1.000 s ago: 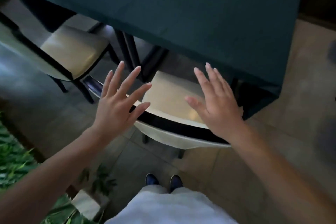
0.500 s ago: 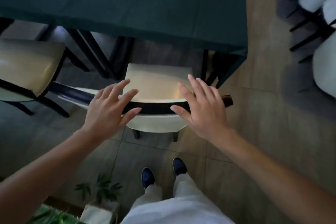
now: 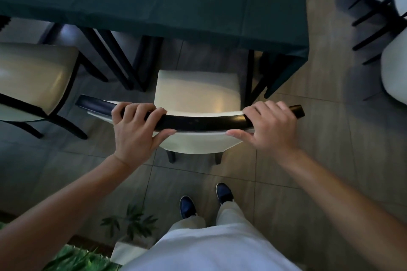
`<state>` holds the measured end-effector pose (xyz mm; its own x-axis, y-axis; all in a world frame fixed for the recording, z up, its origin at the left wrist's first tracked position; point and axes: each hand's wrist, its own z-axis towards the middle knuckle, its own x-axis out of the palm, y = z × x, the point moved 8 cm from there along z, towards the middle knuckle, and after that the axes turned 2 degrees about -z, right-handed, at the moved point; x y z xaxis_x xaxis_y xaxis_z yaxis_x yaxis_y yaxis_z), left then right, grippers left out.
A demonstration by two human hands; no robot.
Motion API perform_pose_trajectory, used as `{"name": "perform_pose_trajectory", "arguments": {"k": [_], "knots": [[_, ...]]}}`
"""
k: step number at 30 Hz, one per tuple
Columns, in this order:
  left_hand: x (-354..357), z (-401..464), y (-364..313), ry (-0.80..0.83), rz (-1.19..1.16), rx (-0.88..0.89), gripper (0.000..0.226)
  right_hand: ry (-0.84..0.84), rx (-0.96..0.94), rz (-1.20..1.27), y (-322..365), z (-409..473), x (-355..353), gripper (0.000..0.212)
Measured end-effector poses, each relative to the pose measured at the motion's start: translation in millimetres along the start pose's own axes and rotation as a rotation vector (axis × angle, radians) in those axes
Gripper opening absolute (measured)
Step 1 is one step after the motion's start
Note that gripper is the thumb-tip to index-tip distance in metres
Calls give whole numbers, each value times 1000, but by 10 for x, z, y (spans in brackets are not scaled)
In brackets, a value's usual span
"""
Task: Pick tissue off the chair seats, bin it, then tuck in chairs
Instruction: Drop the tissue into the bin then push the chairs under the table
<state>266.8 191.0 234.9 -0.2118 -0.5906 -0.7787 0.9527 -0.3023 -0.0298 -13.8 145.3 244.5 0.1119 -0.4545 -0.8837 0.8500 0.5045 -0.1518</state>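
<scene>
Directly below me stands a chair with a cream seat (image 3: 198, 92) and a curved black top rail (image 3: 202, 122). My left hand (image 3: 134, 130) grips the rail's left part, fingers curled over it and thumb underneath. My right hand (image 3: 269, 126) grips the right end the same way. The seat's front sits just under the edge of the table with its dark green cloth (image 3: 165, 0). No tissue shows on this seat.
A second cream-seated chair (image 3: 33, 77) stands to the left, pulled out from the table. More white chairs (image 3: 394, 28) with black legs are at the far right. A small potted plant (image 3: 132, 226) and grass sit behind my left side on the tiled floor.
Both hands came down from hovering open above the chair back and closed around its black top rail. The view has settled squarely over the chair.
</scene>
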Motion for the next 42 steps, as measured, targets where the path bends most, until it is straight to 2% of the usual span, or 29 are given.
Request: {"name": "perform_pose_trajectory", "arguments": {"k": [6, 13, 22, 28, 36, 42], "knots": [[70, 49, 70, -49, 2, 68, 57, -115, 46, 14, -15, 7, -32, 76], [207, 239, 823, -36, -32, 79, 63, -198, 76, -13, 410, 483, 147, 75], [634, 627, 227, -141, 8, 28, 58, -168, 28, 56, -481, 640, 285, 71], [816, 900, 968, -94, -12, 68, 64, -236, 42, -5, -146, 1100, 575, 70], [1099, 1351, 792, -198, 8, 50, 58, -267, 17, 15, -704, 1435, 706, 69], [1265, 1651, 1205, -168, -1, 35, 60, -387, 92, -96, -584, 1694, 874, 62]]}}
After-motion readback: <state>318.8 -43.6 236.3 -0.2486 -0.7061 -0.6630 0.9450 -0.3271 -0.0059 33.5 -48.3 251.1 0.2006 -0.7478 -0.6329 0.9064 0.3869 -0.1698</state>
